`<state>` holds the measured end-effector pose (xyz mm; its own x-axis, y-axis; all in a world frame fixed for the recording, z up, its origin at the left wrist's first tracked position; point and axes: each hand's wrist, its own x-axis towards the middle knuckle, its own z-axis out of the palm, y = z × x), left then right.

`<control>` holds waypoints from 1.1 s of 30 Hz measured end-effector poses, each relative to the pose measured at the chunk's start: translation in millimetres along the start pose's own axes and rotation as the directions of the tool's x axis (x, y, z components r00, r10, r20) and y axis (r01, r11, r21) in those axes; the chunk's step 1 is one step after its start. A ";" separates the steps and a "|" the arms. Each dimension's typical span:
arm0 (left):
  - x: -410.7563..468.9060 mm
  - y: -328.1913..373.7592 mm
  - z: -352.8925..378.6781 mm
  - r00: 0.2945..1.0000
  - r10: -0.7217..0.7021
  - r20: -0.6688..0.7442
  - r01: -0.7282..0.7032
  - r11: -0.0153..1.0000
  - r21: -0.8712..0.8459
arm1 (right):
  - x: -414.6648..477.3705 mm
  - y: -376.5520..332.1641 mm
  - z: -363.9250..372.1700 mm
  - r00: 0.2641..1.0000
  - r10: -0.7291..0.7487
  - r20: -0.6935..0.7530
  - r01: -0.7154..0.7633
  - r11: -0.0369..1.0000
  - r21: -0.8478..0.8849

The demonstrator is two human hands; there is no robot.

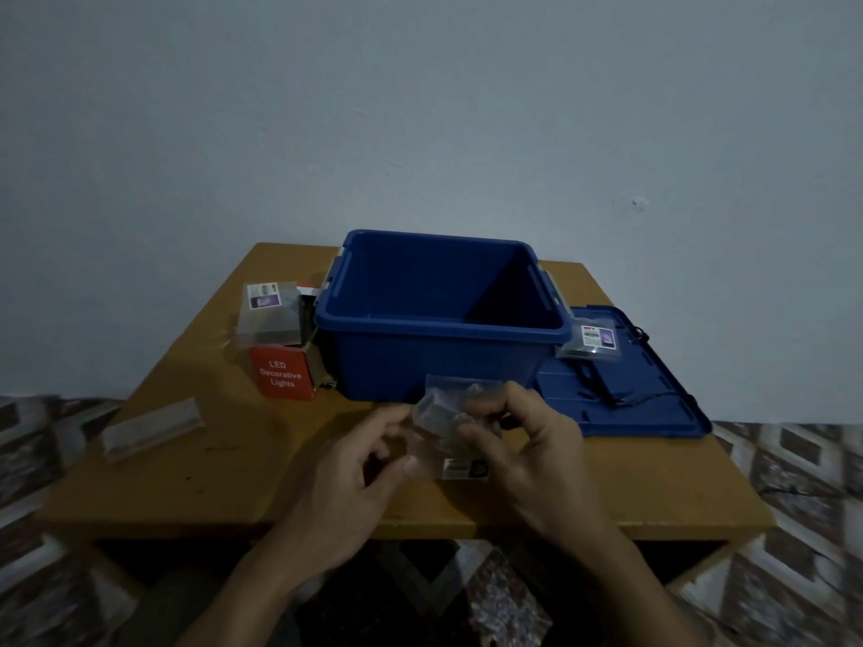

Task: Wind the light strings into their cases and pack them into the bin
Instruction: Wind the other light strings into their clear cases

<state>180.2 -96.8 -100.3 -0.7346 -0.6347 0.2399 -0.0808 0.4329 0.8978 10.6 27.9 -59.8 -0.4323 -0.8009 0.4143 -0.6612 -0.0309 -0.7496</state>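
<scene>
Both my hands hold a clear plastic case (443, 415) with a wound light string inside, just above the table in front of the blue bin (439, 315). My left hand (359, 469) pinches its left edge and my right hand (523, 441) pinches its right side. The bin stands open, and nothing shows inside it. Left of the bin, a second clear case (270, 315) lies on top of a red box marked LED Decorative Lights (281, 373). A third clear case (590, 343) rests on the blue lid (654, 394) to the right, beside a loose black cord (602, 387).
The wooden table (233, 459) stands against a pale wall. A pale narrow strip (152, 424) lies near the table's left edge. Patterned floor shows on both sides and below the front edge.
</scene>
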 end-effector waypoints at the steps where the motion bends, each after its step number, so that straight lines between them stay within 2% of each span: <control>1: 0.2 -1.3 0.2 1.000 0.003 -0.009 -0.003 1.000 -0.006 | 0.5 -1.0 -1.0 1.000 0.003 0.030 -0.001 0.998 -0.061; 4: 0.2 -4.5 1.1 1.000 0.004 -0.025 -0.004 1.000 -0.009 | 3.5 -6.8 -6.2 0.996 -0.008 0.092 0.025 0.982 -0.185; 12: -2.1 0.0 2.2 0.996 0.003 -0.089 0.002 0.998 0.060 | 19.2 -27.3 -8.1 0.934 -0.092 0.345 0.244 0.870 -0.428; 16: -3.9 -3.5 1.4 0.996 0.038 -0.075 -0.028 0.991 0.130 | 13.8 -18.4 -6.6 0.945 -0.117 0.307 0.239 0.885 -0.399; 21: -4.5 1.6 3.0 0.995 0.100 0.008 -0.098 0.953 0.288 | 0.2 -1.2 -8.0 0.949 -0.059 0.310 0.192 0.888 -0.417; 26: -2.3 8.5 2.9 0.996 0.084 -0.001 -0.081 0.972 0.222 | -4.3 1.0 -12.4 0.943 0.003 0.334 0.122 0.927 -0.354; 28: -1.4 12.6 2.9 0.999 0.019 -0.028 -0.018 0.999 0.039 | -5.5 1.7 -10.3 0.956 0.029 0.294 0.048 0.967 -0.252; 30: 1.1 13.0 2.3 0.997 -0.040 -0.062 0.031 0.991 -0.130 | -7.5 2.4 -5.2 0.983 0.076 0.170 -0.057 0.992 -0.113; 33: 4.8 10.3 1.9 0.984 -0.123 -0.126 0.097 0.976 -0.195 | -9.4 5.2 2.3 0.974 0.223 -0.050 -0.224 0.975 -0.007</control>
<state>174.5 -94.2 -90.6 -0.6280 -0.7588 0.1725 -0.0186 0.2362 0.9715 12.6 33.9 -68.7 -0.5991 -0.7566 0.2620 -0.5519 0.1531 -0.8198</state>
